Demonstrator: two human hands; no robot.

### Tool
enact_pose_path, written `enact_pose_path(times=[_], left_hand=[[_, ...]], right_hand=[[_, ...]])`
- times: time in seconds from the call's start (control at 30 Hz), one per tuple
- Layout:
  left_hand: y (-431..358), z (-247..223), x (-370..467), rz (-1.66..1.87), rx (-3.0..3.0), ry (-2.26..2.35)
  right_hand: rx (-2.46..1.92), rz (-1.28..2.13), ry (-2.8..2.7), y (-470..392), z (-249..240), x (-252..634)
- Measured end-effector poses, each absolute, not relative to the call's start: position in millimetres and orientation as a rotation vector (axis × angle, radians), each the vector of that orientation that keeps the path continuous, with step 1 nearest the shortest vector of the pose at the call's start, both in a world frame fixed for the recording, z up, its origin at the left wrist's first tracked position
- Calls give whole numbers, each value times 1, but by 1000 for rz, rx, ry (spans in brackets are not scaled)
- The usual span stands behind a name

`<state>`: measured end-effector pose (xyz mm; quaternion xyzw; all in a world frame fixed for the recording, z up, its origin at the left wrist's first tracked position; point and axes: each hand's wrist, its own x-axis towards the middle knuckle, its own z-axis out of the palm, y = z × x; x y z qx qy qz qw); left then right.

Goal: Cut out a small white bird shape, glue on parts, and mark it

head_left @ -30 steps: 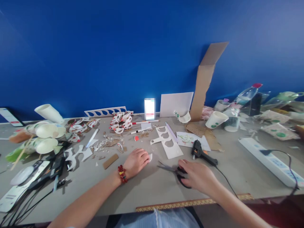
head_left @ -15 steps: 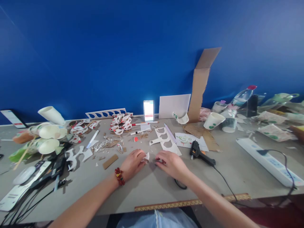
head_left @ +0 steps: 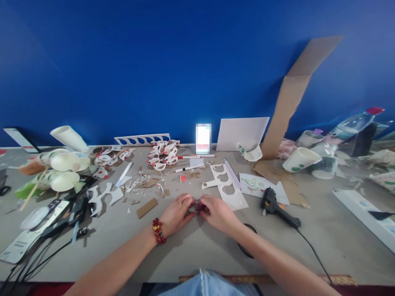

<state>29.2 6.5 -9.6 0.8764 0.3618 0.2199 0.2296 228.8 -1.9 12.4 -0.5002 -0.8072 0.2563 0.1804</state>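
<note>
My left hand [head_left: 179, 210], with a red bead bracelet [head_left: 158, 231] at the wrist, pinches a small white piece that is now mostly hidden by the fingers. My right hand [head_left: 217, 213] meets it at the fingertips, its fingers curled closed; what they hold is too small and dark to name. Both hands rest low over the grey table. Beyond them lies a white sheet with cut-out holes [head_left: 226, 189]. Left of my left hand is a brown cardboard strip [head_left: 147, 208]. A black glue gun [head_left: 279, 209] lies to the right of my right hand.
Small white birds with red marks [head_left: 162, 156] are heaped at the back, near markers [head_left: 189, 167] and paper scraps [head_left: 145, 183]. A drawing [head_left: 262, 186], paper cups [head_left: 300, 159] and a power strip [head_left: 367, 213] lie on the right. Cables [head_left: 40, 246] and a phone [head_left: 23, 139] are left.
My hands have come together, the right fingertips now meeting the left ones. The white piece that showed at my left fingertips is mostly covered. The view has shifted slightly.
</note>
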Motion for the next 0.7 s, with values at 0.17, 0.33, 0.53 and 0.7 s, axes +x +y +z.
enact_pose_path(times=[0.17,0.33,0.53,0.7], left_hand=[[7,-11,28,637,2352,1003],[6,-2,25,597,2354,1044],[6,4,23,566,2370,1037],[7,3,23,559,2392,1012]], right_hand=[[-1372,961,-2062,4,15,236],[-1393,1108,-1898,6,9,240],[-1502,999,-1977,6,10,235],[-1543,897,-2049,6,12,232]])
